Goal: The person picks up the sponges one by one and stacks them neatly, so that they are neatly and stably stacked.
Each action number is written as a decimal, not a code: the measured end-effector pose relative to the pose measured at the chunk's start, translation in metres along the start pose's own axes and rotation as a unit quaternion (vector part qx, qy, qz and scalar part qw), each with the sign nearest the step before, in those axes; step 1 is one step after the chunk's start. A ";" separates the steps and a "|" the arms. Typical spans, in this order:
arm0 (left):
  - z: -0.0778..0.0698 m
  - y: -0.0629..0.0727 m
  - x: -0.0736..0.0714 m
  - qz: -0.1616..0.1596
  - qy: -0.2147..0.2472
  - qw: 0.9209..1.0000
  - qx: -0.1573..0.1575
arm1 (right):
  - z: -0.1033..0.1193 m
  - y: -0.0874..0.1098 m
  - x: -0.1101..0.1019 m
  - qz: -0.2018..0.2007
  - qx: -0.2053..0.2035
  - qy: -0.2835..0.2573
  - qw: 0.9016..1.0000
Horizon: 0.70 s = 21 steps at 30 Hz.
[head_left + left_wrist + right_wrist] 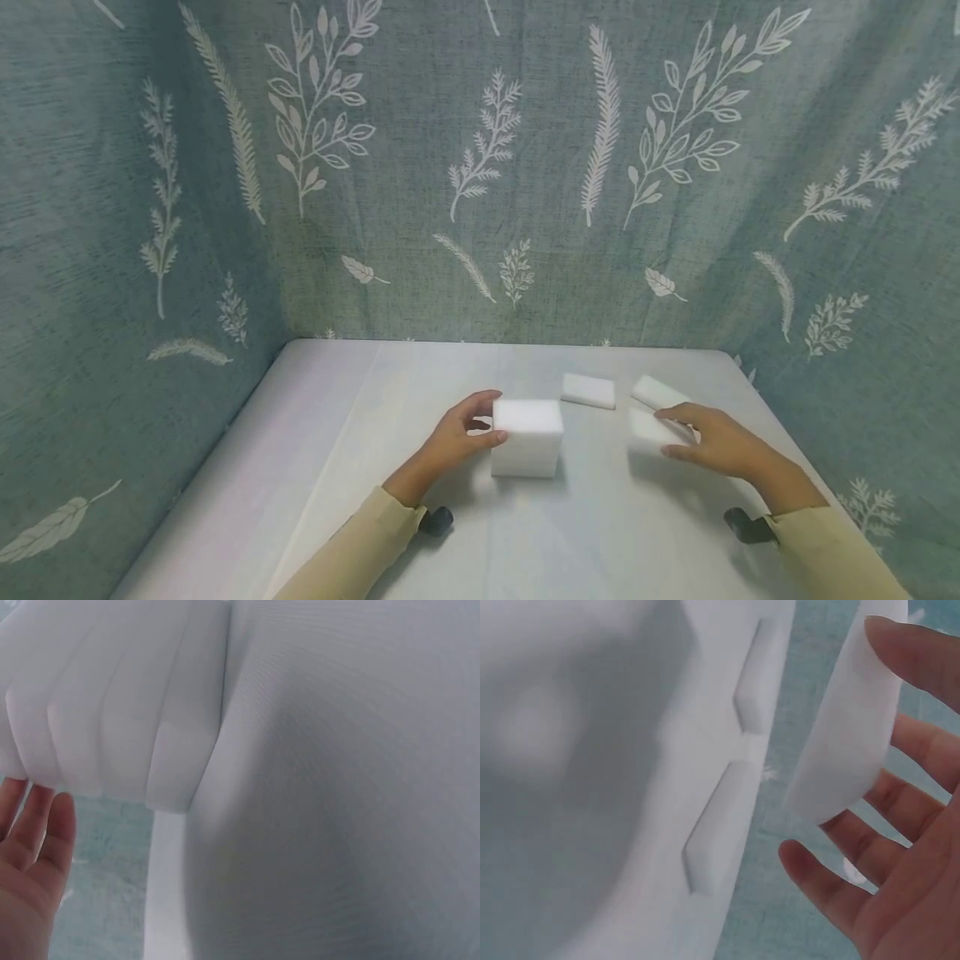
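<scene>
left wrist view alone shows the stack layered

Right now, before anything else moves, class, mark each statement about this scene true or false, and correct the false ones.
1. The left hand touches a stack of white, rectangular, foam-like slabs. True.
2. The right hand is holding nothing. False: it holds a single white, rectangular, foam-like slab, raised off the white table.
3. Two loose white slabs lie on the table. True.
4. The hanging fabric is plain red. False: the grey-green fabric carries pale leaf prints.
5. The stack has more than two layers. True.
</scene>
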<state>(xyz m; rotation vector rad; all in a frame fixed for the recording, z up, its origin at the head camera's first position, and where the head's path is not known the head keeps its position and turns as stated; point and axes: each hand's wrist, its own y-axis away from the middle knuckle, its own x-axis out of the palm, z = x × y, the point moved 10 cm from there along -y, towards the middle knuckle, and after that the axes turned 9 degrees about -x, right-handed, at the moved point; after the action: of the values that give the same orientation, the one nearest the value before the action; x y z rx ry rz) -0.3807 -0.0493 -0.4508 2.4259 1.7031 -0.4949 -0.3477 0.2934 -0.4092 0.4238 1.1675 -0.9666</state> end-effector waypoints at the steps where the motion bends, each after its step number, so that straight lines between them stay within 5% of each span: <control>1: 0.000 0.000 0.000 0.000 0.001 1.000 0.002 | 0.003 -0.002 0.000 -0.003 -0.005 0.001 1.000; 21: -0.001 -0.001 0.002 0.002 0.006 1.000 0.006 | 0.029 -0.030 -0.004 -0.104 -0.058 -0.009 0.993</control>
<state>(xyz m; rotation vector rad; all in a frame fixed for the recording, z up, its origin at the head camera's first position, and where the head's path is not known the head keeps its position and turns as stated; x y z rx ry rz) -0.3803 -0.0465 -0.4503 2.4444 1.7038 -0.4925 -0.3552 0.2575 -0.3887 0.2012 1.2617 -1.0734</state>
